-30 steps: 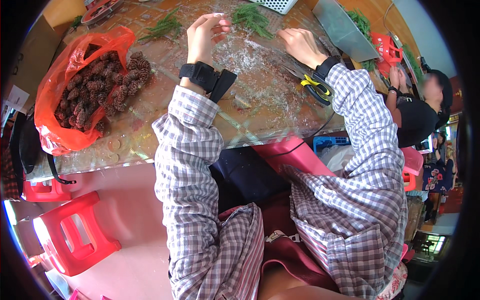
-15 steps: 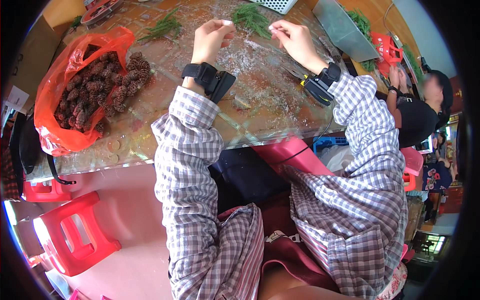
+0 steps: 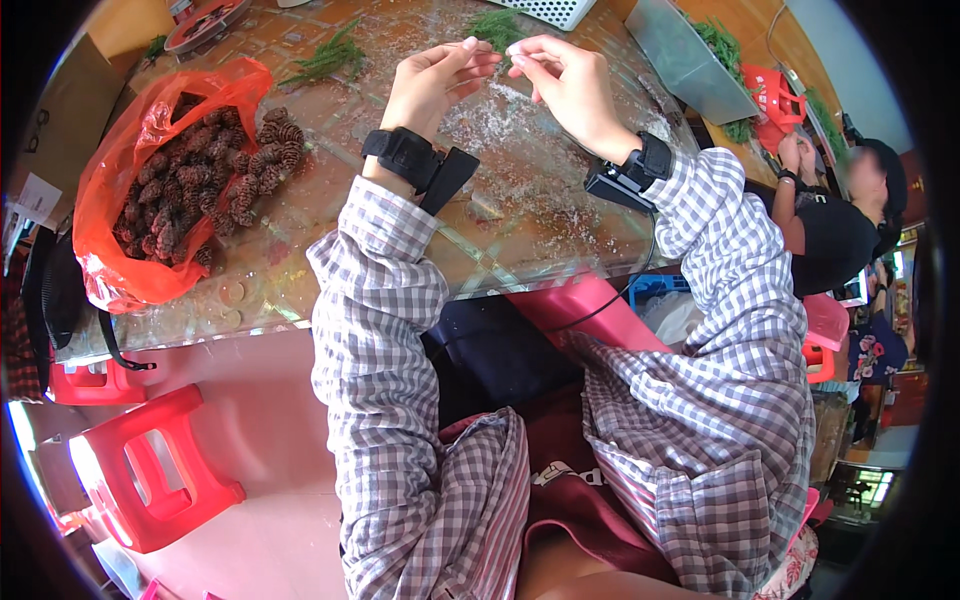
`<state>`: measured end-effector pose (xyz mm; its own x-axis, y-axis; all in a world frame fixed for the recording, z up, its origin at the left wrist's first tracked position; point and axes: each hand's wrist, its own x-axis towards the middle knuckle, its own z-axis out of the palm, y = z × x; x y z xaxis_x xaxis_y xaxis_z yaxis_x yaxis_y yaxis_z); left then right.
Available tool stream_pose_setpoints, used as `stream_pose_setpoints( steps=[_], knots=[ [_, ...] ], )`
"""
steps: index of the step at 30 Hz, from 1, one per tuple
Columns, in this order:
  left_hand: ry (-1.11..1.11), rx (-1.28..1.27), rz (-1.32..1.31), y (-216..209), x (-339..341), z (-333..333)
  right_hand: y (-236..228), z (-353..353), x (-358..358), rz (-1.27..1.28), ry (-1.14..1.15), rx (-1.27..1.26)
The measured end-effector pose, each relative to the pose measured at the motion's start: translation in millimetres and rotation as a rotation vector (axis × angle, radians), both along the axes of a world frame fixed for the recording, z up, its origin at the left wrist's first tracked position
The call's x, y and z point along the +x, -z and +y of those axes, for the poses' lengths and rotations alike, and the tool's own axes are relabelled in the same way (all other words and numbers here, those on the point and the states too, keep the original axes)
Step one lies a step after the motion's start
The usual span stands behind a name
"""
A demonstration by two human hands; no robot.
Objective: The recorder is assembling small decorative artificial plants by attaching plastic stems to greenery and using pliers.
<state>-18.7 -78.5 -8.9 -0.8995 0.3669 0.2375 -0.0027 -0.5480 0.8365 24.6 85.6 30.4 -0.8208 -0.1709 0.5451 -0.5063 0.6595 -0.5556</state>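
Note:
Above the far part of the table, my left hand (image 3: 432, 86) and my right hand (image 3: 572, 92) face each other with their fingertips close together. Each is closed in a pinch; whatever lies between the fingers is too small to make out. Just behind them is a green artificial pine sprig (image 3: 497, 27), partly covered by my fingers. Another green sprig (image 3: 332, 55) lies to the left of my left hand. Brown pine cones (image 3: 190, 185) fill an open red plastic bag (image 3: 95, 245) at the left, and some spill out of its right side.
White crumbs litter the worn table (image 3: 400, 255). A white perforated basket (image 3: 552, 10) stands at the far edge, and a grey bin (image 3: 690, 62) with greenery at far right. A co-worker's hands (image 3: 797, 155) are beside a red bag (image 3: 772, 105). A red stool (image 3: 155, 470) stands lower left.
My hands have come closer together, the right one moving left and the left one slightly right. Pliers seen earlier by my right wrist are now hidden by it.

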Motion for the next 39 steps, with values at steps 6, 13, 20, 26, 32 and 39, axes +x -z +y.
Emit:
stream_pose_setpoints(
  steps=[6,13,20,26,32,39],
  knots=[
    [0.005,0.099,0.021,2,-4,0,-3,-6,2,-0.091,-0.110,-0.119],
    [0.020,0.116,0.007,1,-2,0,-4,-2,2,-0.076,-0.156,-0.101],
    [0.135,0.237,-0.054,7,-7,-1,-7,-5,7,-0.054,-0.172,-0.127],
    [0.161,0.265,-0.094,8,-9,0,-4,-5,3,-0.036,-0.172,-0.142],
    [-0.064,-0.001,0.039,5,-3,5,4,6,-9,0.147,-0.025,0.387],
    [-0.083,-0.139,-0.001,9,-5,8,2,5,-14,0.047,0.010,0.713]
  ],
)
